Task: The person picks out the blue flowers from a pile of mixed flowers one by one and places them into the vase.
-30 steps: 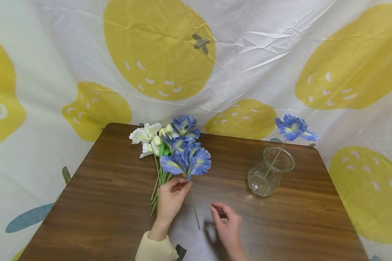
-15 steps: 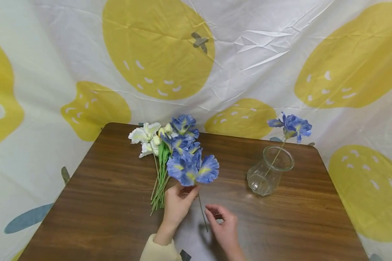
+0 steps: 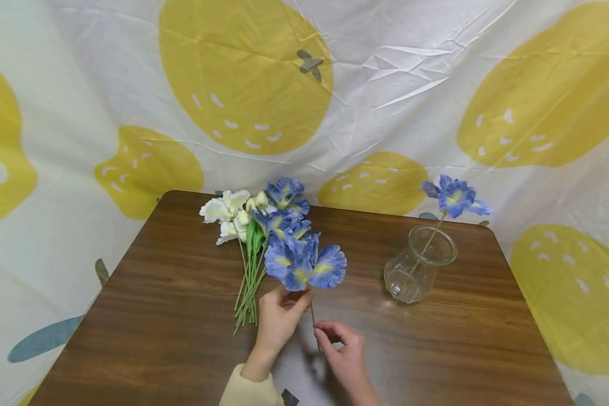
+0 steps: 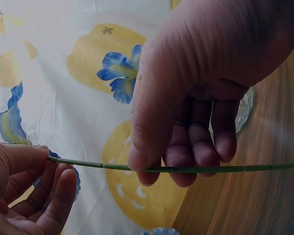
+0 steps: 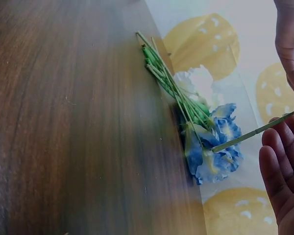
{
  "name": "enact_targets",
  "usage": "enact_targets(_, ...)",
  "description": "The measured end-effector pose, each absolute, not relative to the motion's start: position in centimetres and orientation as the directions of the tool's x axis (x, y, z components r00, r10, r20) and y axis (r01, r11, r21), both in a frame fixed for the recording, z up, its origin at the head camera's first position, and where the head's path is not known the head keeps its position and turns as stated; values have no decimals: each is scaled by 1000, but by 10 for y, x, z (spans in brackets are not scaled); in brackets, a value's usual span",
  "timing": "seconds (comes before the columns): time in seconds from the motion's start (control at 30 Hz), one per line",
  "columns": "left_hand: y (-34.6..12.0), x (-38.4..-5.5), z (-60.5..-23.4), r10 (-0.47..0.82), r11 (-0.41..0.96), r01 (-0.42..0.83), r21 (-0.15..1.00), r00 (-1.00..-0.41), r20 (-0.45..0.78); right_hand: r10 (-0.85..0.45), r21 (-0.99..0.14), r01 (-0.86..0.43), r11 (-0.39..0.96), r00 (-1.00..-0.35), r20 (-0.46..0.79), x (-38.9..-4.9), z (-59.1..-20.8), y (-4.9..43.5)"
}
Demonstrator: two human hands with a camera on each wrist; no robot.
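Note:
My left hand [image 3: 278,317] pinches a blue artificial iris [image 3: 296,270] just below its bloom, which has yellow-streaked petals. Lower down, the thumb and fingertips of my right hand [image 3: 344,348] pinch its thin green stem [image 4: 206,169]. In the left wrist view the stem lies level between both hands, its tip sticking out past the right one. A glass vase [image 3: 411,282] stands to the right, with a single blue iris [image 3: 455,197] leaning in it. Loose flowers lie beyond my left hand: white blooms [image 3: 227,211], pale buds and blue irises [image 3: 286,194], their green stems [image 5: 166,78] bunched together.
Everything rests on a dark brown wooden table [image 3: 157,316]. Behind it hangs a white cloth [image 3: 385,101] printed with yellow fruit. A small black piece [image 3: 289,397] shows beside the left sleeve [image 3: 251,389].
My left hand has brought the iris rightward and slightly toward me, away from the bunch. My right hand has come left and taken hold of its stem. The iris in the vase has turned.

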State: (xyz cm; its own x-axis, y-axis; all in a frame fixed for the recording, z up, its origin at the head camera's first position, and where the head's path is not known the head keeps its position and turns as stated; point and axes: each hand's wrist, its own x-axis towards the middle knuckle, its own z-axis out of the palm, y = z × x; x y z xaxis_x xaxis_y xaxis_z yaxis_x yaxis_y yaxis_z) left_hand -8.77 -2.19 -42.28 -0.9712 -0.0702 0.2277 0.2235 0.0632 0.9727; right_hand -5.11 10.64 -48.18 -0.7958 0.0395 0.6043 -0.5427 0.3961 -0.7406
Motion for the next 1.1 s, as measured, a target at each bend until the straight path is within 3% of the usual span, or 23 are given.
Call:
enact_targets(0.17,-21,-97,-450,-64,34,249,968,-966,251,34,-723,-556,409,-783,621,-52,-481,106)
enact_targets(0.63,-26,-98,-452,-14,32,276,961,-961,277,83,-689,-580,435,-736,672,-57,-478,116)
enact_targets(1.1,-38,-100,-459,-54,-6,267,964,-962,267,188,-669,-491,558,-710,678,-65,-461,140)
